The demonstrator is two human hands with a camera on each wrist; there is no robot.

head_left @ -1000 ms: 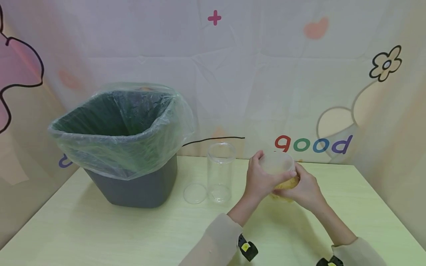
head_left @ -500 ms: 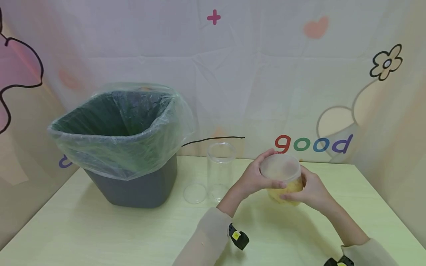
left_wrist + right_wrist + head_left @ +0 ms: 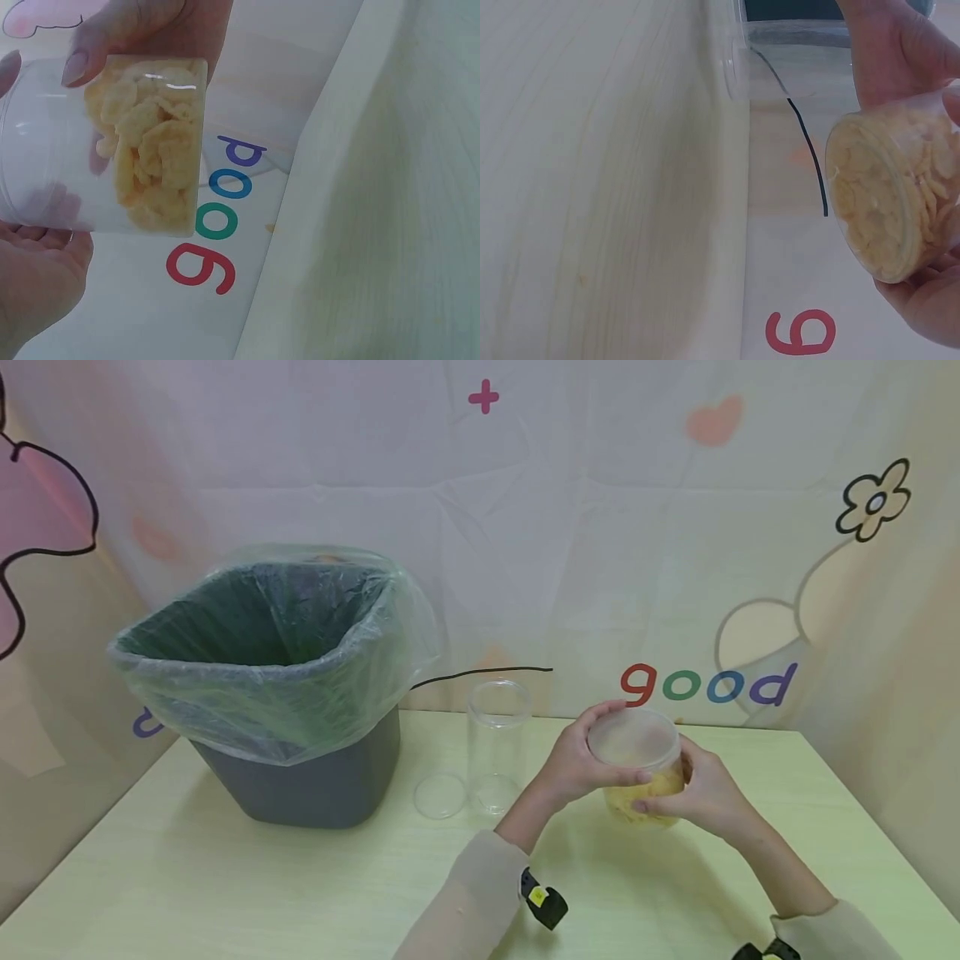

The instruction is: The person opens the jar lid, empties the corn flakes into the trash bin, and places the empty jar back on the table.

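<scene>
In the head view, both hands hold a clear plastic jar [image 3: 622,806] with a frosted lid [image 3: 633,739] above the table, right of centre. Pale yellow chips [image 3: 150,157] fill its lower part. My left hand [image 3: 573,766] grips the jar's upper part around the lid, thumb along the near side. Lower down, my right hand [image 3: 708,793] is curled round the body from the right. The right wrist view shows the jar's base [image 3: 870,210], with chips pressed against it. An empty clear jar [image 3: 497,752] stands left of the hands, a thin clear disc [image 3: 440,796] beside it.
A grey bin [image 3: 315,793] lined with a translucent green bag [image 3: 277,718] stands at the table's left. Behind the table [image 3: 337,893] hangs a printed cloth backdrop [image 3: 525,568]. Each wrist carries a small black strap-on device [image 3: 546,906].
The chip jar has shifted slightly right and toward me, with more of its body showing. Both hands stay on it; the left hand has turned about the lid. The last half second shows little movement.
</scene>
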